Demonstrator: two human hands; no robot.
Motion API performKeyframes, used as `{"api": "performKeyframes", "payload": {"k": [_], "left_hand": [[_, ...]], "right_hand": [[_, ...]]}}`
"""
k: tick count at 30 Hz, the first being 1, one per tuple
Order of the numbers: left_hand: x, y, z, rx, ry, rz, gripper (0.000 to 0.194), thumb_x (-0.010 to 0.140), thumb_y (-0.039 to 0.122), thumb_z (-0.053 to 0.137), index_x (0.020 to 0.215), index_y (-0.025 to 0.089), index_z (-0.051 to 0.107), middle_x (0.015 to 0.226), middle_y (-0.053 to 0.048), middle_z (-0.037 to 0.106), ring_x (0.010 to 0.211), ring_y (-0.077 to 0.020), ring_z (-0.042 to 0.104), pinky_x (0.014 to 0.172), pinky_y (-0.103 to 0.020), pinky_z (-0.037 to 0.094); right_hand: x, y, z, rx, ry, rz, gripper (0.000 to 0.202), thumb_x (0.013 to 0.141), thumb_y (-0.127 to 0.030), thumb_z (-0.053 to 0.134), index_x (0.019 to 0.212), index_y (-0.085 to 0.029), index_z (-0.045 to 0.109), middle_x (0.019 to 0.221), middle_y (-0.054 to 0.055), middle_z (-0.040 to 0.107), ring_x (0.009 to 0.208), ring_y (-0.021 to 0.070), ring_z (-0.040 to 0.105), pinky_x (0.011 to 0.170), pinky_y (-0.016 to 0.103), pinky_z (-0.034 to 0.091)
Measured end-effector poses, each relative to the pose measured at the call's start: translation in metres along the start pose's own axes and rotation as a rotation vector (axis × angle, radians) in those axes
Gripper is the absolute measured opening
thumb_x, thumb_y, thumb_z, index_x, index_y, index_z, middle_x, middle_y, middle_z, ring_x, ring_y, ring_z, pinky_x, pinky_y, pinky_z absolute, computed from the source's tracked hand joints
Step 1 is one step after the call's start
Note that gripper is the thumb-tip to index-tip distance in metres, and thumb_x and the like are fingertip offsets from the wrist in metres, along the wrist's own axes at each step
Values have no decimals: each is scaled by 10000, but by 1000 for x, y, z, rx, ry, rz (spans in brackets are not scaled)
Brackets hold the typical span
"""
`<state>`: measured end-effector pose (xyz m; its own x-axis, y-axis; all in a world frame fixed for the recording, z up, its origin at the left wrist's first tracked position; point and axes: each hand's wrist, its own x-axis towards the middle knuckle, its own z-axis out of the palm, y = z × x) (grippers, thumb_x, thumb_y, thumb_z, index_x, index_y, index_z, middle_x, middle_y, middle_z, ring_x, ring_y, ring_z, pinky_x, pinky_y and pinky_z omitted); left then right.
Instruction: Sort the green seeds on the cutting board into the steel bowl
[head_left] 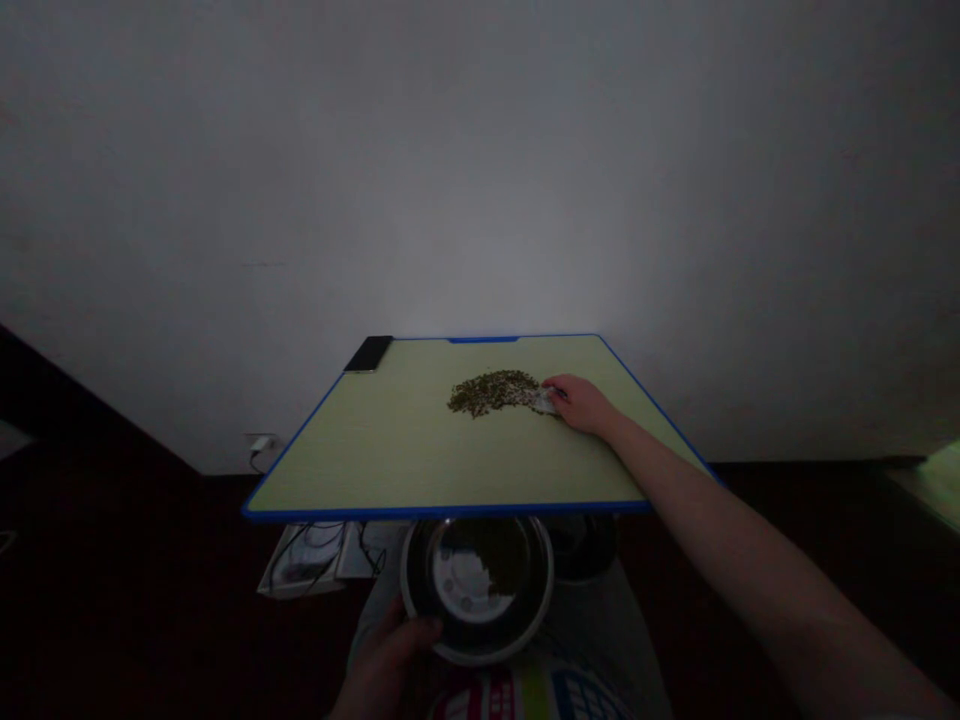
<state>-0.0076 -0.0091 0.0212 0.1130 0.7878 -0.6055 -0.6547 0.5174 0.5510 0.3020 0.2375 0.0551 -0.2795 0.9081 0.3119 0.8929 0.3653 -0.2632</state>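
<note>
A loose, curved patch of small greenish-brown grains (487, 392) lies on the pale yellow table top (390, 450). At its right end my right hand (581, 402) has its fingers closed on a thin, pale, see-through piece (544, 401), which touches the grains; its exact kind is unclear. Below the table's front edge, over my lap, my left hand (390, 650) grips the near left rim of a round metal bowl (457, 590), thumb over the edge. More dark greenish grains (501, 555) lie inside the bowl, mostly toward its right side.
A dark phone (369, 354) lies at the table's far left corner. Blue edging (450, 514) runs round the table, which stands against a grey wall (480, 180). Beneath it are a dark round container (583, 548) and a box with cables (306, 560). A plug (261, 444) is in the wall.
</note>
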Motion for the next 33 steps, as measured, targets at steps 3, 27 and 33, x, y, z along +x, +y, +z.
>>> {"api": "performKeyframes", "payload": {"k": [3, 27, 33], "left_hand": [[-1, -1, -1, -2, -8, -5, 868, 637, 15, 675, 1442, 197, 408, 937, -117, 810, 1088, -367, 681, 917, -485, 556], [-7, 1, 10, 53, -21, 9, 825, 681, 20, 640, 1428, 204, 340, 967, -111, 795, 912, -336, 746, 823, -501, 591], [-4, -1, 8, 40, -47, 1, 798, 666, 12, 639, 1405, 173, 387, 955, -121, 794, 903, -330, 746, 819, -482, 589]], "right_hand": [[0, -2, 0, -36, -9, -26, 347, 941, -241, 449, 1200, -138, 654, 1172, 130, 686, 1086, 220, 614, 962, 326, 434], [-6, -7, -18, -207, -135, -21, 377, 925, -373, 451, 1160, -220, 703, 1047, 81, 742, 921, 218, 671, 759, 285, 452], [-22, -5, -34, -249, -180, 134, 407, 920, -377, 446, 1186, -176, 679, 1034, 106, 741, 942, 234, 669, 775, 295, 446]]}}
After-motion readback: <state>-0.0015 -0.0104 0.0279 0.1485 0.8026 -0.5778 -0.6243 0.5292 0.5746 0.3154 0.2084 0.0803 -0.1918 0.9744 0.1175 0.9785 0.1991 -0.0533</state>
